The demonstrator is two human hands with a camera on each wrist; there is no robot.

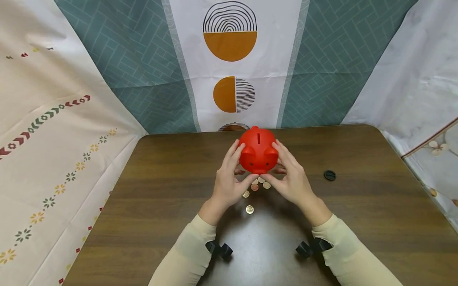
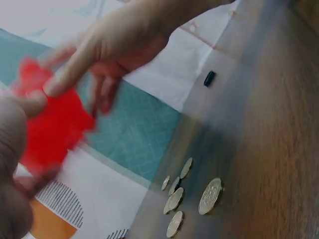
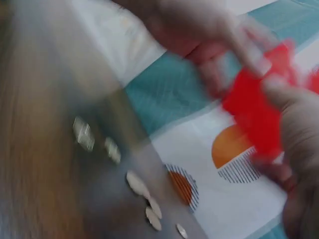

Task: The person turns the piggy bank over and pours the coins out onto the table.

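Both hands hold a red piggy bank [image 1: 258, 149] up over the table, its slot on top and its snout towards me. My left hand [image 1: 229, 182] grips its left side, with the thumb under the snout. On the opposite side my right hand [image 1: 290, 182] grips it the same way, and the thumb tips meet. Several coins [image 1: 250, 209] lie on the table below; the hands partly hide some. Motion blurs the piggy bank [image 2: 55, 119] in both wrist views, where the coins [image 3: 137, 183] show clear beneath it.
A round black plug [image 1: 329, 175] lies on the brown wooden table [image 1: 161, 206], right of the hands. Patterned cloths [image 1: 150, 59] hang behind the table and along both sides. Small black devices [image 1: 304, 250] are strapped to the wrists.
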